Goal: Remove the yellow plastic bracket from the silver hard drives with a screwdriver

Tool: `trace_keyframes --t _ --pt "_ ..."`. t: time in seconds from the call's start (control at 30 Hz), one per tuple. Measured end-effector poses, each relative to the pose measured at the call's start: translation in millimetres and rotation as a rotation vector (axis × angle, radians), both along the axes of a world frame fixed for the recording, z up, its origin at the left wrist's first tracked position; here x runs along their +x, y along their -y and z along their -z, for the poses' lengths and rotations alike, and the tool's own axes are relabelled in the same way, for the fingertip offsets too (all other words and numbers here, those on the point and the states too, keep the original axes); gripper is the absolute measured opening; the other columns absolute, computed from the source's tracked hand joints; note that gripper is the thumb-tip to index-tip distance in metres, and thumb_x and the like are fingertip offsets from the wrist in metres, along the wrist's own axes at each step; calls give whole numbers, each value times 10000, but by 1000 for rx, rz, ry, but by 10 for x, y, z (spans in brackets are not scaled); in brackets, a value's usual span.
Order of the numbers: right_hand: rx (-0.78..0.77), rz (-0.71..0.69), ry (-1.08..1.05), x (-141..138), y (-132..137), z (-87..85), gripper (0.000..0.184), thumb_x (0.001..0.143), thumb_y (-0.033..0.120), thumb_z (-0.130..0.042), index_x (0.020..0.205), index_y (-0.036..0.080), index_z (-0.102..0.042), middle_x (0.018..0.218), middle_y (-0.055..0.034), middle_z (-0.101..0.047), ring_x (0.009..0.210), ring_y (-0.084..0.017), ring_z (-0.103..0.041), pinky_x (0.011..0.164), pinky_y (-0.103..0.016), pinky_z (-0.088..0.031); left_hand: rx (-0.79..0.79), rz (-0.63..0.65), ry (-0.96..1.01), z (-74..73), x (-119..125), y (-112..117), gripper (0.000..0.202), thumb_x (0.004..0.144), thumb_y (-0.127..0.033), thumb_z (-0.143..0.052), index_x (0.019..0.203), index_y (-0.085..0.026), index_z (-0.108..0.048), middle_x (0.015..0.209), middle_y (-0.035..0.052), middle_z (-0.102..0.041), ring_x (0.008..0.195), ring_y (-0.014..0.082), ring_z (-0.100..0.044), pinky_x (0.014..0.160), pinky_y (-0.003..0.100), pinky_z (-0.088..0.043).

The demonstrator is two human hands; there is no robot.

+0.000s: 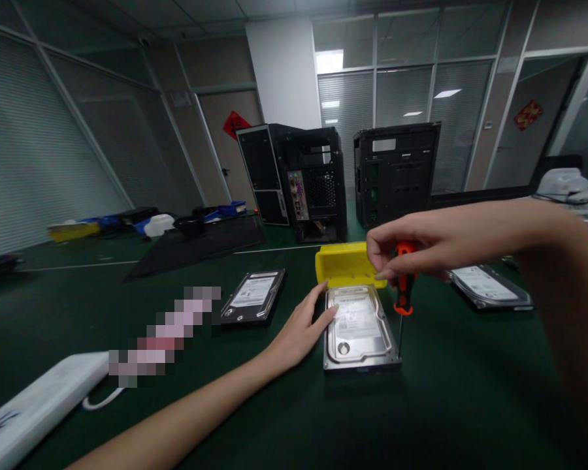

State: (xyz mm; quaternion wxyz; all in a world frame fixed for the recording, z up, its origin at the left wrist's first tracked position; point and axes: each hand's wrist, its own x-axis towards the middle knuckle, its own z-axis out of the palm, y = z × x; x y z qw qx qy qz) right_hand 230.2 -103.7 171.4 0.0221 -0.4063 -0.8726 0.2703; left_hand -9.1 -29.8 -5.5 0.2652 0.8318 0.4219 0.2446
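Note:
A silver hard drive (357, 326) lies label up on the dark green table. My left hand (301, 326) grips its left side, the thumb over the top edge and the fingers reaching to the far left corner. Above the drive's right side, my right hand (406, 251) is closed around a screwdriver (404, 297) with an orange and black handle. The screwdriver stands nearly upright, its thin shaft reaching down to the drive's near right corner; whether a screw sits under the tip cannot be seen. Right behind the drive is a yellow bin (345, 261) with a few tiny parts inside, partly covered by my right hand.
Other hard drives lie left (255, 297) and right (490, 287). Two black computer cases (318, 183) (396, 170) stand at the back. A black flat panel (200, 241) lies behind on the left. A white box (44, 405) with a strap sits front left, beside a blurred-out patch.

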Motion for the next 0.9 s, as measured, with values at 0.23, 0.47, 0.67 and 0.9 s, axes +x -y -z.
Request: trace_keyframes --t 0.23,0.47,0.67,0.9 --pt "84 15 30 45 -23 15 240 787 366 -483 967 209 -510 912 -36 -578 776 -173 -542 599 -242 -416 5 31 77 -29 25 33 504 888 -412 -351 1347 -230 -250 1402 57 -329 1268 203 -330 1063 399 -252" --pt "12 73 47 92 10 2 381 742 424 -542 1054 217 -476 947 -52 -591 756 -182 -566 561 -245 -435 29 17 91 2 17 28 495 896 -392 -350 1351 -231 -238 1410 57 -311 1267 198 -332 1061 380 -262" --pt "-66 86 -4 53 -21 -13 361 745 444 -536 1008 199 -506 929 -46 -586 713 -162 -572 515 -227 -440 31 27 77 -42 22 63 497 898 -396 -351 1353 -235 -231 1408 56 -314 1265 199 -334 1058 377 -268" --pt "-8 113 27 21 -39 13 369 748 466 -510 982 185 -561 917 -42 -615 735 -174 -588 550 -248 -440 50 14 62 -56 29 85 501 893 -399 -354 1352 -240 -231 1409 56 -309 1262 220 -333 1053 402 -267"
